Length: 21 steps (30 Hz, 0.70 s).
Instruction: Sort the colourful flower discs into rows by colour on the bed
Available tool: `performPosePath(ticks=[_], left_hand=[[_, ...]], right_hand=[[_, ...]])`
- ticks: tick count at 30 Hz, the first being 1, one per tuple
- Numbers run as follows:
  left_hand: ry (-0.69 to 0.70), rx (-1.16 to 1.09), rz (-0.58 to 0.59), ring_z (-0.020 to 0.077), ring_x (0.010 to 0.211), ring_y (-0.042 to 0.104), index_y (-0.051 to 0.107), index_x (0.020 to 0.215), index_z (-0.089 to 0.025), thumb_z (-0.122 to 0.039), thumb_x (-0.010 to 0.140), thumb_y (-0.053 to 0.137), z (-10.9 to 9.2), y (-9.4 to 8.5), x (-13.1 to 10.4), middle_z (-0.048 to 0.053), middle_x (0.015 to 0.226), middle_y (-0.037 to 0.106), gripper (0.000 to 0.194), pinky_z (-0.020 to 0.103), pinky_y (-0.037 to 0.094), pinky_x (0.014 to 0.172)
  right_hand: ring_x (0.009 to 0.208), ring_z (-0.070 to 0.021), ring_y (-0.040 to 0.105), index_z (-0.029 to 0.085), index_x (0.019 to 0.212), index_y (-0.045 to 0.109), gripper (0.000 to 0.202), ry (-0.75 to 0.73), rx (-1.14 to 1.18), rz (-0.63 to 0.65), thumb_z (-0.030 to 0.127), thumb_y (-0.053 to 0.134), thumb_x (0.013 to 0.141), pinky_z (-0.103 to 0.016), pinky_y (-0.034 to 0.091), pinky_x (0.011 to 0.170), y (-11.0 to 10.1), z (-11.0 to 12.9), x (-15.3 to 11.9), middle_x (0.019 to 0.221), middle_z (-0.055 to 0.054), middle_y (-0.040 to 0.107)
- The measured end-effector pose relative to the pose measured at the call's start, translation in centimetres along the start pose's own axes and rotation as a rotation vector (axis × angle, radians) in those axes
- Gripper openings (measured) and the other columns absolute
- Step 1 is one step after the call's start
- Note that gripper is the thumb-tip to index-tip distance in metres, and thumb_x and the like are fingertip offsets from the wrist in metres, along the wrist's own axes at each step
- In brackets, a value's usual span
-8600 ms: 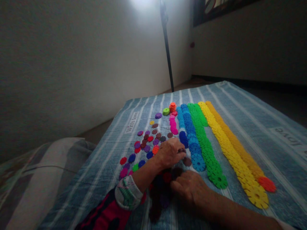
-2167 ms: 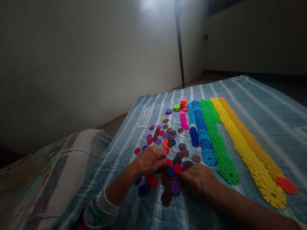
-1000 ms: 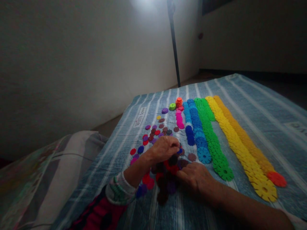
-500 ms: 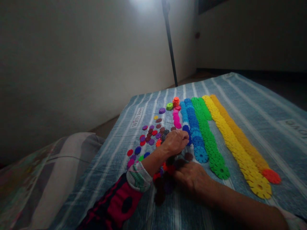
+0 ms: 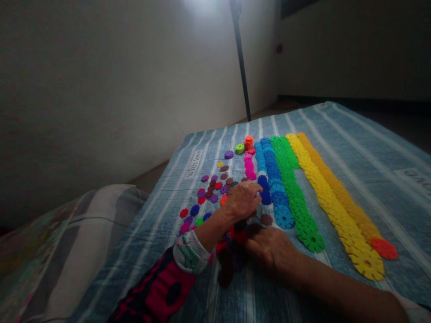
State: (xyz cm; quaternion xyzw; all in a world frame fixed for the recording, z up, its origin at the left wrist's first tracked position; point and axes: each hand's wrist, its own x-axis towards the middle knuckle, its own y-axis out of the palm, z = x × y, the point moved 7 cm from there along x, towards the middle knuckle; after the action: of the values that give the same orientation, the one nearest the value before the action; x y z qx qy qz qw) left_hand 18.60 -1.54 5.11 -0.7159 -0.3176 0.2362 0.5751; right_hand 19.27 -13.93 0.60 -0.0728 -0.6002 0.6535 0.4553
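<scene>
My left hand is over the cloth with its fingers curled, their tips beside a short row of dark blue notched plastic discs. Whatever those fingers may hold is hidden. Lower and to the right, my right hand rests low among loose discs, its fingertips lost in shadow. Near it lie a brown disc and several red discs, partly covered. Left of my hands, mixed discs in purple, red and brown are scattered, among them a purple disc and a blue disc.
Overlapping rows run away from me: light blue, green, yellow and orange-yellow. An orange-red disc ends the last. Pink, orange and lime discs sit farther back. A dark pole stands behind the striped cloth.
My left hand has drawn slightly back to the left from the dark blue row, showing more of it. My right hand stays nearly in place. The view has shifted slightly.
</scene>
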Motion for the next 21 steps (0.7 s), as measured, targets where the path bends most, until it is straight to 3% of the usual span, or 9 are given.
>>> performPosePath(ticks=[4,10,13,16,21], left_hand=[[-0.056,0.067,0.025,0.0152,0.075,0.061,0.070,0.086,-0.017,-0.017,0.078,0.055,2.5,-1.7,-1.6,0.003,0.082,0.068,0.017,0.026,0.045,0.073],[-0.208,0.123,0.256,0.0138,0.067,0.058,0.067,0.073,-0.018,-0.016,0.074,0.054,7.9,-3.0,-5.8,0.000,0.067,0.064,0.014,0.022,0.037,0.060],[-0.239,0.147,0.320,0.0140,0.067,0.058,0.068,0.078,-0.019,-0.018,0.073,0.056,9.8,-3.3,-7.8,-0.001,0.069,0.064,0.014,0.022,0.036,0.061],[-0.261,0.146,0.334,0.0149,0.071,0.060,0.068,0.088,-0.020,-0.020,0.073,0.057,10.9,-3.3,-9.1,-0.001,0.075,0.066,0.018,0.023,0.037,0.064],[-0.276,0.183,0.351,0.0156,0.075,0.060,0.066,0.086,-0.020,-0.022,0.074,0.058,11.2,-2.8,-9.9,0.000,0.080,0.066,0.015,0.024,0.038,0.065]], right_hand=[[0.057,-0.0140,0.049,0.020,0.082,0.055,0.011,0.017,0.008,0.034,0.015,0.051,0.091,-0.032,0.024,0.054,-0.2,0.1,0.1,0.067,0.002,0.060],[0.057,-0.0143,0.049,0.020,0.085,0.057,0.011,0.059,0.004,0.085,0.017,0.050,0.093,-0.032,0.024,0.054,0.0,0.0,0.1,0.067,0.002,0.061],[0.057,-0.0143,0.049,0.021,0.082,0.057,0.013,0.043,0.007,0.074,0.017,0.049,0.093,-0.032,0.024,0.054,-0.1,0.1,0.0,0.065,0.002,0.061],[0.056,-0.0135,0.049,0.020,0.083,0.056,0.015,0.037,0.032,0.055,0.014,0.048,0.093,-0.031,0.025,0.054,-0.2,0.1,-0.1,0.065,0.002,0.060],[0.058,-0.0132,0.051,0.020,0.083,0.057,0.016,0.022,0.041,0.026,0.014,0.046,0.094,-0.030,0.026,0.055,-0.3,0.2,-0.1,0.066,0.001,0.061]])
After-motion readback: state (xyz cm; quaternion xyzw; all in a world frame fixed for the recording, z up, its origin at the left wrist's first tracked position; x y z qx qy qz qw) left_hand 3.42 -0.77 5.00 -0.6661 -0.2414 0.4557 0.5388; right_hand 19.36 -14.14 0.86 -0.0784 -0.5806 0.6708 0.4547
